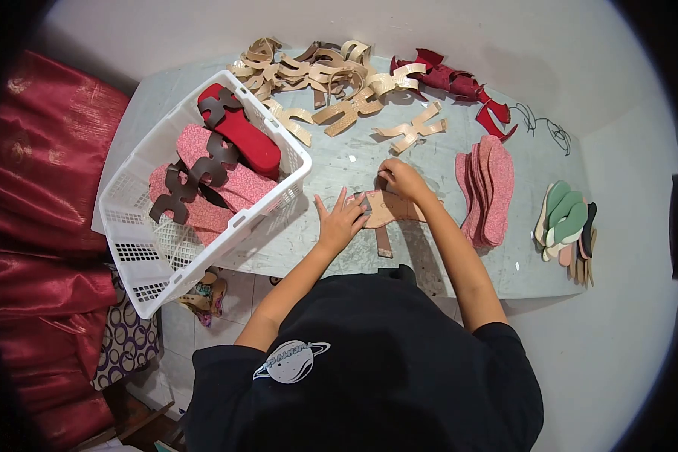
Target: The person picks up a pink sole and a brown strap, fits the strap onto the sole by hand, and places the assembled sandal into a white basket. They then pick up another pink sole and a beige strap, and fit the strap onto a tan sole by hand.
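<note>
A tan shoe sole point(388, 207) lies flat on the table in front of me, with a dark brown strap point(384, 242) passing under it and sticking out on the near side. My left hand point(342, 220) rests with spread fingers on the left end of the sole. My right hand point(401, 179) is closed at the sole's far edge, its fingers pinching the strap's other end. Part of the sole is hidden beneath my right forearm.
At left stands a white plastic basket point(242, 220) holding pink and red soles with brown straps. Gold straps point(412, 129) and red straps point(448, 79) lie along the back. Stacked pink soles point(493, 192) and green-topped pieces point(566, 215) are at right.
</note>
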The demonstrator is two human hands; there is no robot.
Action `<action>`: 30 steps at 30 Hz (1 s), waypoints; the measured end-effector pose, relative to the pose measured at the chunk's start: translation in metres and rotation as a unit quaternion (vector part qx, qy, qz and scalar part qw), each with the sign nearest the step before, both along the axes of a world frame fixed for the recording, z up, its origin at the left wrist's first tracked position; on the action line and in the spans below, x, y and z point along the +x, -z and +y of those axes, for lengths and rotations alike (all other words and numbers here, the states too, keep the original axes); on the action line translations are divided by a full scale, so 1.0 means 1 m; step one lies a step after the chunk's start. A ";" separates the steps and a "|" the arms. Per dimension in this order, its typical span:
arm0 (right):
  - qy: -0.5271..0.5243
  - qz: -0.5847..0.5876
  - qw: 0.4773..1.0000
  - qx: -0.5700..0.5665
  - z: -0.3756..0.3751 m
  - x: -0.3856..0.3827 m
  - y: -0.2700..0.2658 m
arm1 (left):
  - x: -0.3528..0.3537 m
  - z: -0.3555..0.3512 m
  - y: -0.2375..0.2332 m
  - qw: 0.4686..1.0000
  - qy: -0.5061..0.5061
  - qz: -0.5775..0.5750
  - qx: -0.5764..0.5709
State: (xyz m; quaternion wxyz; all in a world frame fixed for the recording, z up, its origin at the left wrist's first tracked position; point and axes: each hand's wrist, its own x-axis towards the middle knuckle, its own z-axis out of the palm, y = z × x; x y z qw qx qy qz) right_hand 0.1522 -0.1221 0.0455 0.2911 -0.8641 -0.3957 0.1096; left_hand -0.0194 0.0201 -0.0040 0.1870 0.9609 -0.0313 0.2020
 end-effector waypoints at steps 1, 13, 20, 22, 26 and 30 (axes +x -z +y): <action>-0.002 0.004 1.000 0.002 0.000 -0.005 -0.002 | 0.000 0.000 0.000 1.000 0.003 -0.001 0.002; 0.072 0.012 0.997 -0.002 -0.011 -0.061 -0.017 | 0.001 0.000 0.000 1.000 0.004 0.015 -0.023; 0.091 0.026 0.995 0.044 -0.013 -0.068 -0.019 | 0.000 -0.001 -0.002 0.999 0.000 0.029 -0.031; 0.094 0.025 0.994 0.047 -0.012 -0.070 -0.018 | 0.000 -0.001 -0.002 0.999 -0.001 0.033 -0.030; 0.100 0.012 0.993 0.056 -0.011 -0.078 -0.018 | 0.000 -0.001 -0.002 0.999 -0.006 0.034 -0.027; 0.112 -0.021 0.990 0.084 -0.010 -0.087 -0.012 | 0.001 -0.002 -0.002 0.999 -0.012 0.038 -0.021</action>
